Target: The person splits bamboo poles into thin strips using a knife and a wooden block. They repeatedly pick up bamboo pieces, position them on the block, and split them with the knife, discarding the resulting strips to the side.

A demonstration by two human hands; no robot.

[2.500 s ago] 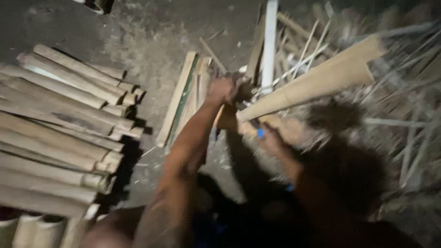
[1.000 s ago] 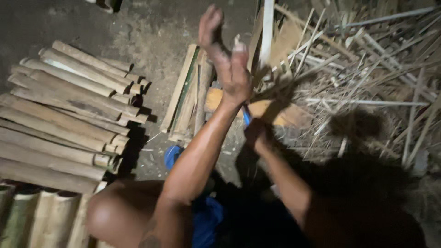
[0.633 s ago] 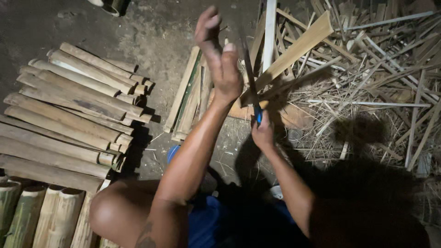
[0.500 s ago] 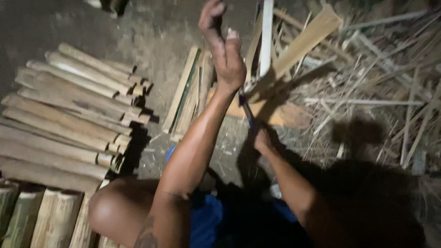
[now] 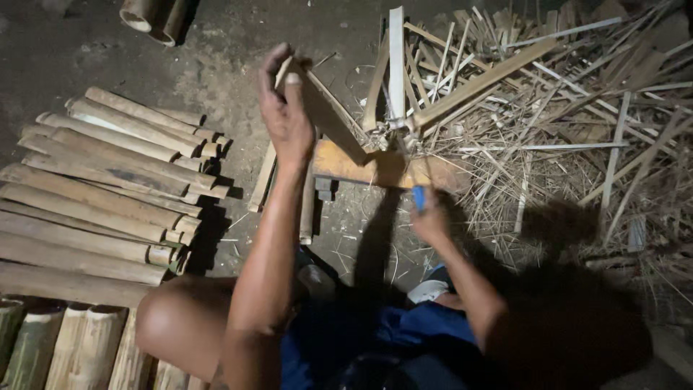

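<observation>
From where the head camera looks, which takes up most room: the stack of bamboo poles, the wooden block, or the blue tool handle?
1. Stack of bamboo poles: largest by far, filling the left side.
2. Wooden block: much smaller, partly hidden behind the slat in the left hand.
3. Blue tool handle: smallest; the right hand covers most of it.

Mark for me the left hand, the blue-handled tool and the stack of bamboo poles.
left hand (image 5: 286, 115), head view, on the back of the hand.
blue-handled tool (image 5: 419, 198), head view, on the blue handle above the right hand.
stack of bamboo poles (image 5: 101, 195), head view, mid-stack on one pole.
</observation>
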